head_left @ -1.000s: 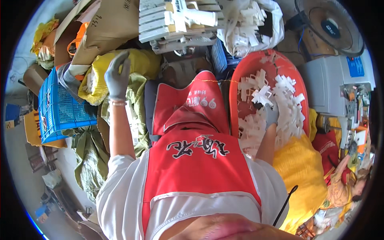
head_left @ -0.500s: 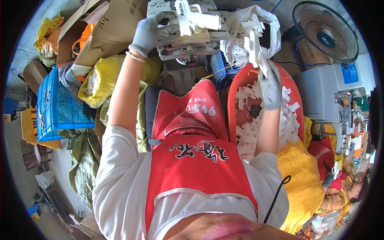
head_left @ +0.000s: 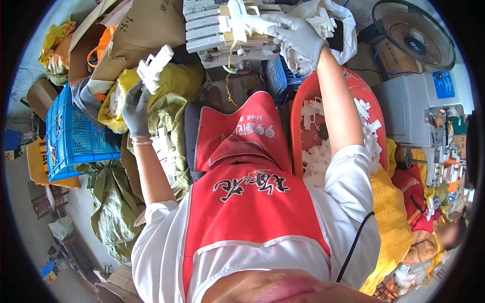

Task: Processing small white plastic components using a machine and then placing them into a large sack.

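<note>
My left hand [head_left: 135,108] has dropped back from the stacked white frames [head_left: 209,25] with a white plastic part [head_left: 155,61] in its grip over the yellow sack [head_left: 174,81], while my right hand [head_left: 298,38] now clutches white parts [head_left: 242,22] up there, above the red basin [head_left: 303,101]

plastic pieces [head_left: 366,136] lie in the tub [head_left: 299,108], crate [head_left: 70,136] far left.

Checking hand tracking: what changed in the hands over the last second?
Left hand went up to the white rack, then came back down left, now holding a white plastic piece. Right hand rose from the red tub to the white plastic rack and now grips a part there. Tub, blue crate and fan stayed put.
</note>
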